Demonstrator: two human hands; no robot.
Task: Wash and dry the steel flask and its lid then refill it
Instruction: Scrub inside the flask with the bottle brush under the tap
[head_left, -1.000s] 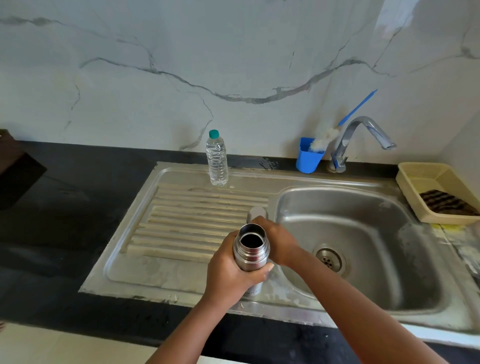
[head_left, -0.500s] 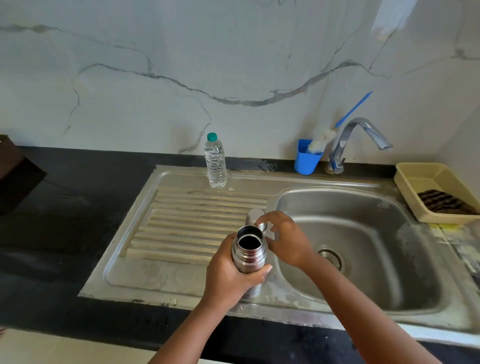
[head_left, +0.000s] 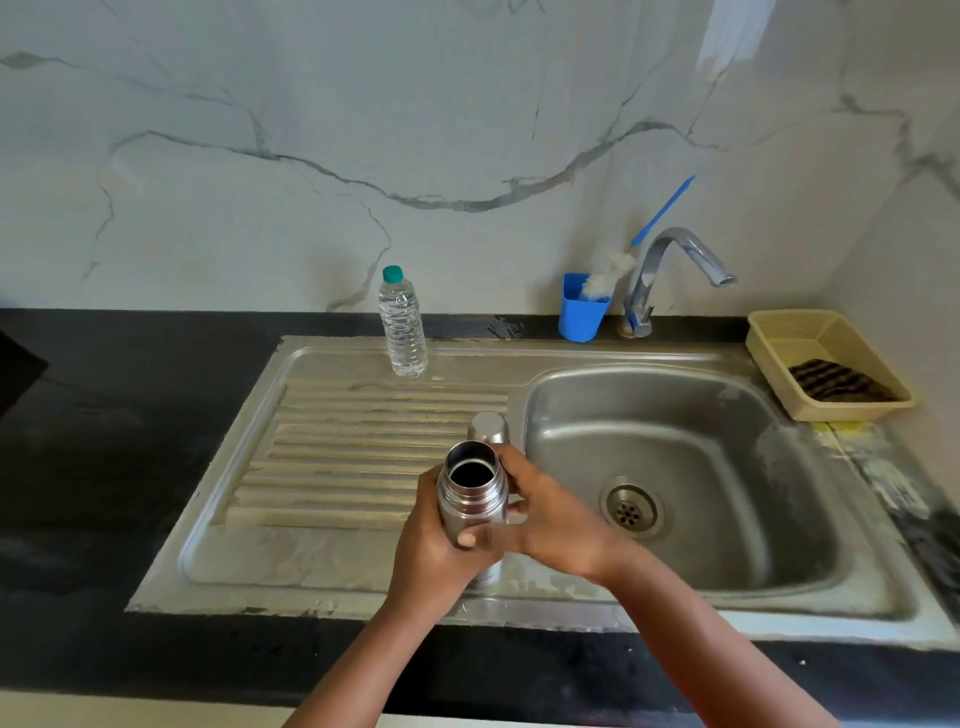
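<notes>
Your left hand (head_left: 436, 551) wraps the steel flask (head_left: 471, 499), upright with its open mouth up, just left of the sink basin (head_left: 675, 467). Your right hand (head_left: 550, 514) rests curled against its right side. The lid (head_left: 488, 427) stands just behind it on the drainboard (head_left: 337, 441).

One head-worn wide-angle view looks forward and down from above the counter's front edge — close over the sink (head_left: 675, 467), facing the marble wall (head_left: 415, 130) — no second view.
</notes>
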